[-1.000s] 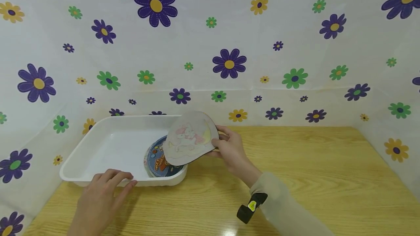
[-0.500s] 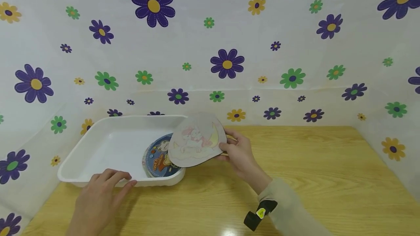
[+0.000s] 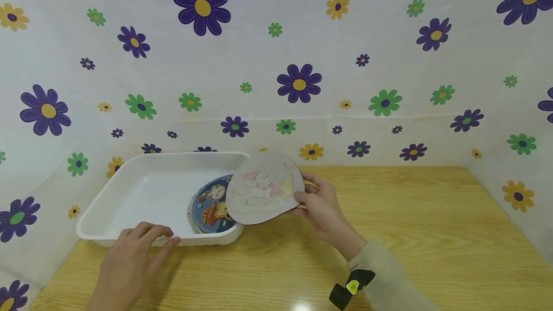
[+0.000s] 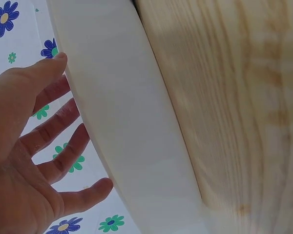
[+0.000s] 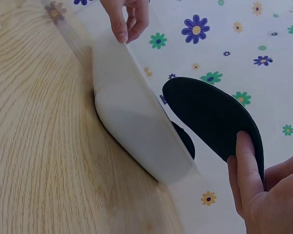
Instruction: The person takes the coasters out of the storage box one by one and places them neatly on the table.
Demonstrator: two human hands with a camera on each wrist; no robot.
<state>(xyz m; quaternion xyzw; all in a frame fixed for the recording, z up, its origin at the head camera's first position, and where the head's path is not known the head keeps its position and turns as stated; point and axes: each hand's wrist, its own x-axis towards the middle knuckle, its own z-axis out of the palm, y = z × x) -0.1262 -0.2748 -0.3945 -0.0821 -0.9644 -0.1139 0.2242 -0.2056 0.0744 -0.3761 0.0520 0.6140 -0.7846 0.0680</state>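
My right hand [image 3: 321, 205] grips a round mouse pad [image 3: 265, 188] by its right edge, thumb on the printed face. A pale unicorn picture and a yellow moon show on it. The pad is tilted above the right end of a white tray [image 3: 142, 196]; its dark underside [image 5: 210, 117] faces the right wrist view. Inside the tray lies a blue round pad [image 3: 211, 205] with cartoon characters, on top of a paler one, partly covered. My left hand [image 3: 131, 258] holds the tray's near rim, fingers over the edge and thumb along it, also seen in the left wrist view [image 4: 29, 146].
The tray stands on a wooden table [image 3: 410, 234], at its left side. A white cloth [image 3: 259, 52] printed with flowers hangs behind and at both sides. A black strap with a camera [image 3: 352, 287] sits on the right sleeve.
The right hand has drawn the unicorn mouse pad to the right, slightly down, uncovering more of the blue pad. The left hand and the tray have stayed in place.
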